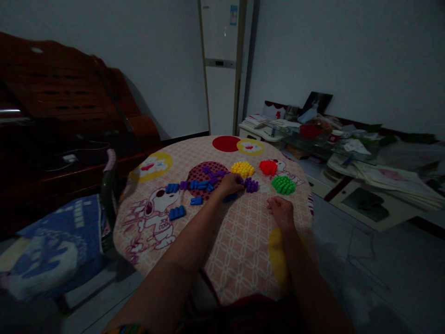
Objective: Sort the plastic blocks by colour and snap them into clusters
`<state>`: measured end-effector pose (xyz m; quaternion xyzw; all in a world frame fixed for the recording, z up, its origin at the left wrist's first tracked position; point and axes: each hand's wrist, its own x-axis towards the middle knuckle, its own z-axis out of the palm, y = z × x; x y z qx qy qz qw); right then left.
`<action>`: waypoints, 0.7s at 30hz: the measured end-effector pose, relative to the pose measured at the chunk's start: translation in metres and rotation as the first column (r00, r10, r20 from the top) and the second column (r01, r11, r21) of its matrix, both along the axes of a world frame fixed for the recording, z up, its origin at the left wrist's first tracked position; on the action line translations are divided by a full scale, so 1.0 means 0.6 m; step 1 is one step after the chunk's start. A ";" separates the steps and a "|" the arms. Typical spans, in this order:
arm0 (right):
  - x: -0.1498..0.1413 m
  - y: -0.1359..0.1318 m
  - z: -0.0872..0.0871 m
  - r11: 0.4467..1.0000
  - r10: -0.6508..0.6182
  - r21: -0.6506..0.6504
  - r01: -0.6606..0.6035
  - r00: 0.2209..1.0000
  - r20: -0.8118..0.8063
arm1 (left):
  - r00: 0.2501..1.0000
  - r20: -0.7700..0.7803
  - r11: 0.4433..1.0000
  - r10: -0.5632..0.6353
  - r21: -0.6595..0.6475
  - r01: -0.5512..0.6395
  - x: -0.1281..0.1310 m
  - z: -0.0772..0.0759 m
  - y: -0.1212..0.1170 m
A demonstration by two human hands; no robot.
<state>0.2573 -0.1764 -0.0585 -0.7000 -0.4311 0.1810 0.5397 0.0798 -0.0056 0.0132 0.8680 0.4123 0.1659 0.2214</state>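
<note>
My left hand [231, 184] reaches over the table, its fingers pinched on a small purple piece that is mostly hidden by them. Just right of the fingertips stands a tight group of purple pieces [251, 185]. My right hand [281, 212] rests near the table's right side, fingers loosely bent and apart, with nothing visible in it. Beyond it lies a green group [283, 184]. Farther back are a yellow group [242, 169] and a red group [268, 167]. Left of my left hand are scattered blue pieces [177, 212] and loose purple pieces [210, 174]. A few blue pieces [230, 198] lie partly under my left wrist.
The round table has a patterned cloth [236, 250]. A chair with a blue cover [66, 246] stands at the left, before a wooden bench [62, 93]. On the right, a low cabinet [368, 208] carries papers and clutter. A tall white appliance [222, 97] stands behind.
</note>
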 end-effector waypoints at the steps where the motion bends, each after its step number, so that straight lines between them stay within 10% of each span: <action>1: 0.000 0.000 0.001 1.000 0.001 -0.001 -0.001 1.000 0.001 | 1.000 -0.002 1.000 0.003 0.004 -0.003 0.000 0.002 -0.002; 21: -0.005 -0.005 0.007 1.000 -0.005 -0.004 0.005 1.000 -0.019 | 0.996 0.081 0.999 -0.045 0.005 0.045 -0.008 0.015 -0.022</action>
